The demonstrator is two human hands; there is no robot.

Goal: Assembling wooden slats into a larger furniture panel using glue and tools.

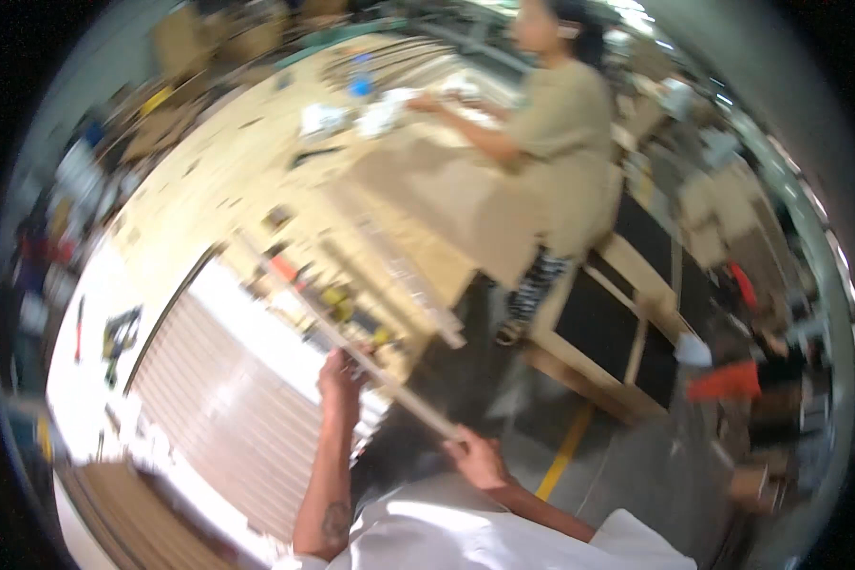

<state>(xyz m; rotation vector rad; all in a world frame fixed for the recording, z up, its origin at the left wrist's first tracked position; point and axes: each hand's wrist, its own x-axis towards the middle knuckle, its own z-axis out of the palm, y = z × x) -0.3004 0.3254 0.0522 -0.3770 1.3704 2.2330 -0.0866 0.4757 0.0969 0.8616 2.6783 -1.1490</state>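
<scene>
A long, thin wooden strip [380, 372] slants across in front of me, from the worktable at upper left down to the right. My right hand [479, 459] is closed round its near end. Farther along, my left hand [343, 377] grips the same strip, its fingers partly hidden by motion blur. Left of my left hand, a row of light strips [223, 408] lies side by side on the table. Yellow and black hand tools [337, 302] and a small red-orange item [285, 268] lie just beyond the strip.
A co-worker [565, 123] stands across the large plywood worktable [209, 176], hands over white bundles [380, 114]. Brown sheet material [446, 190] hangs at the table's edge. To the right, wooden frames with black panels [598, 328] stand on the floor. Stacked brown strips [142, 513] lie lower left.
</scene>
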